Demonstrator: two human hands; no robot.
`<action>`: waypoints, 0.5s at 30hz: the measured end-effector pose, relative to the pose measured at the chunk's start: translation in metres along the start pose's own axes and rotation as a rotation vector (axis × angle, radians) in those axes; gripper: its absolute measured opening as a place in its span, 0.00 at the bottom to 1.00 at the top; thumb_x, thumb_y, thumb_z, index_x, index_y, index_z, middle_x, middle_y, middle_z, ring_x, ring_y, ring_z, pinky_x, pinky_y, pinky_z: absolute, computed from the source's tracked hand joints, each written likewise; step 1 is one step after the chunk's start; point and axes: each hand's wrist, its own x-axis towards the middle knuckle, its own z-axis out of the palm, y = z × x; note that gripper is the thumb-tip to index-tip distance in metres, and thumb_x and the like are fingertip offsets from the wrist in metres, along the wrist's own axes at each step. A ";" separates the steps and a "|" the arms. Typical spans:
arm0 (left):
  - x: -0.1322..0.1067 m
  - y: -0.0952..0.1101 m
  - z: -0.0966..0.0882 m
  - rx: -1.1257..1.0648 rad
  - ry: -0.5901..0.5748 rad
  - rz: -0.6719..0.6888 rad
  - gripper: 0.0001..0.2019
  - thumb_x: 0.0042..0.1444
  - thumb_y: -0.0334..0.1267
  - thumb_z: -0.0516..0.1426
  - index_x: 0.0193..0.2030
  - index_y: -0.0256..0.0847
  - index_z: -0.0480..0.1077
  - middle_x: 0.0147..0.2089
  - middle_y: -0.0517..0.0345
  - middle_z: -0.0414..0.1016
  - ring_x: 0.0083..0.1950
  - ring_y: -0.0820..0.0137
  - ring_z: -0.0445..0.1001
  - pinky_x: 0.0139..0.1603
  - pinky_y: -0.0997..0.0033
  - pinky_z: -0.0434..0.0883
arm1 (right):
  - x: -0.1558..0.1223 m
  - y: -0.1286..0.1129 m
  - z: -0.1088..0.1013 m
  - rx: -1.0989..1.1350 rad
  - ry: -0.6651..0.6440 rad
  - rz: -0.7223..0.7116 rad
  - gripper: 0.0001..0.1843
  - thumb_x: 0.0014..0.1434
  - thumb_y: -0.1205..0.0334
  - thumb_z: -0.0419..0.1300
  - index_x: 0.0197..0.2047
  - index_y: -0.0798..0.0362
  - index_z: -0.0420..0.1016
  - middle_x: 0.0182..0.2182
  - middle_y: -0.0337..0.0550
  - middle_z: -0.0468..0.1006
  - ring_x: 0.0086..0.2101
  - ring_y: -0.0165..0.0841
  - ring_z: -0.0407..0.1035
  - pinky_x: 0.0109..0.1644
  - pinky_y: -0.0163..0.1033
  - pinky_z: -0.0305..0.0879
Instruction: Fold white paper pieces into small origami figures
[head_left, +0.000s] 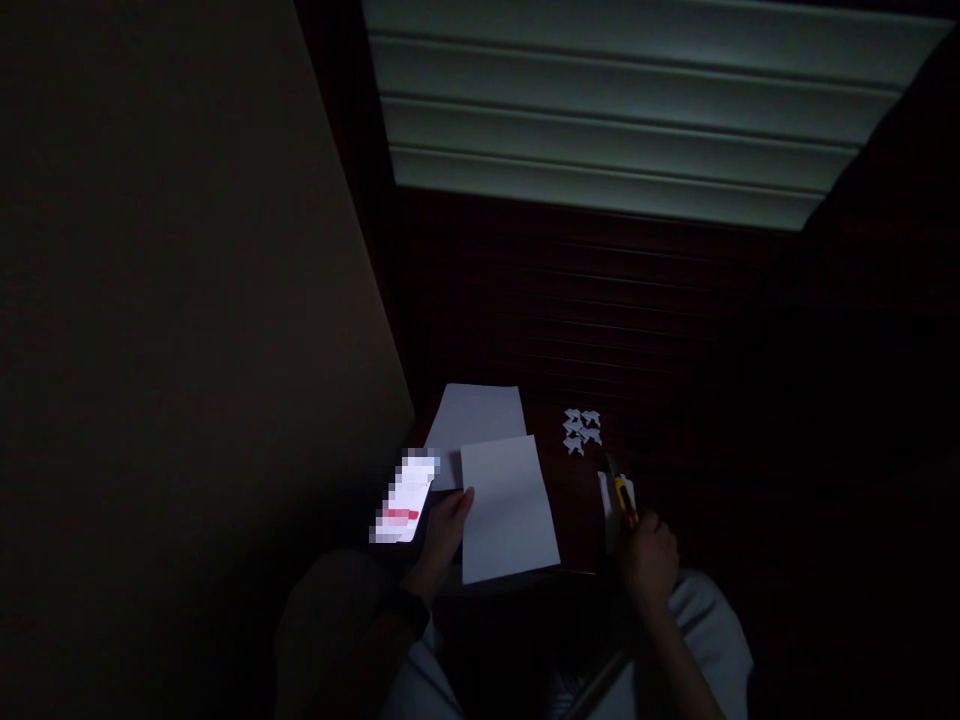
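- Bright rectangular phone screen (407, 495), pixelated, with a red band
- Flat grey-brown wall (187, 250) at left
- Pale grey-green ribbed panel (600, 125)
- Dark red-brown slats (592, 305) below it

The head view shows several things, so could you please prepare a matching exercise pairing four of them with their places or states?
Things:
1. Yellow cutter
2. Small white shapes
3. Screen
4. Front paper sheet

Places or states:
A. Clustered on the dark tabletop
B. Held at its edge by the left hand
C. In the right hand
D. Glowing brightly

Pairs: 1-C, 2-A, 3-D, 4-B
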 end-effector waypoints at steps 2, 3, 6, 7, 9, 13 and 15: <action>0.000 0.000 -0.001 0.014 0.001 0.001 0.24 0.42 0.58 0.54 0.27 0.34 0.72 0.27 0.51 0.75 0.31 0.62 0.72 0.29 0.70 0.66 | 0.000 -0.001 0.004 -0.016 -0.008 0.031 0.17 0.60 0.56 0.44 0.41 0.61 0.64 0.32 0.54 0.68 0.34 0.42 0.64 0.36 0.41 0.55; 0.001 -0.001 -0.001 0.019 -0.001 0.002 0.24 0.43 0.58 0.54 0.27 0.34 0.72 0.27 0.51 0.75 0.31 0.62 0.72 0.29 0.70 0.66 | 0.000 -0.002 0.006 -0.019 -0.010 0.036 0.17 0.60 0.56 0.44 0.41 0.61 0.64 0.32 0.54 0.68 0.34 0.42 0.64 0.35 0.40 0.55; 0.003 -0.007 -0.002 0.027 -0.019 0.011 0.23 0.45 0.57 0.53 0.28 0.34 0.72 0.28 0.51 0.75 0.31 0.63 0.72 0.30 0.70 0.66 | -0.002 -0.003 0.009 -0.017 -0.004 0.027 0.16 0.59 0.57 0.45 0.42 0.60 0.64 0.32 0.54 0.68 0.34 0.42 0.64 0.35 0.40 0.55; 0.004 -0.010 -0.003 0.028 -0.030 0.018 0.23 0.46 0.56 0.53 0.29 0.34 0.72 0.29 0.51 0.75 0.31 0.63 0.72 0.31 0.70 0.66 | -0.003 -0.003 0.010 -0.014 0.001 0.023 0.16 0.59 0.57 0.45 0.42 0.60 0.64 0.32 0.54 0.68 0.34 0.42 0.64 0.35 0.40 0.55; 0.005 -0.015 -0.003 0.023 -0.049 0.031 0.22 0.47 0.55 0.53 0.32 0.34 0.72 0.30 0.52 0.75 0.32 0.64 0.72 0.32 0.69 0.66 | -0.004 -0.001 0.010 0.004 0.000 0.011 0.16 0.58 0.57 0.47 0.42 0.60 0.64 0.32 0.55 0.68 0.34 0.42 0.64 0.35 0.41 0.55; 0.007 -0.019 -0.004 -0.014 -0.078 0.024 0.22 0.47 0.54 0.54 0.35 0.34 0.73 0.33 0.51 0.76 0.36 0.62 0.72 0.35 0.69 0.67 | -0.003 0.005 0.005 0.096 -0.015 0.026 0.17 0.54 0.57 0.52 0.43 0.61 0.65 0.34 0.58 0.68 0.36 0.46 0.64 0.37 0.44 0.55; 0.006 -0.018 -0.002 -0.033 -0.103 0.016 0.22 0.47 0.54 0.54 0.36 0.34 0.73 0.35 0.50 0.76 0.37 0.62 0.72 0.36 0.69 0.67 | -0.001 0.001 -0.001 0.233 0.022 0.040 0.20 0.54 0.55 0.52 0.44 0.62 0.65 0.37 0.62 0.68 0.40 0.49 0.62 0.40 0.47 0.55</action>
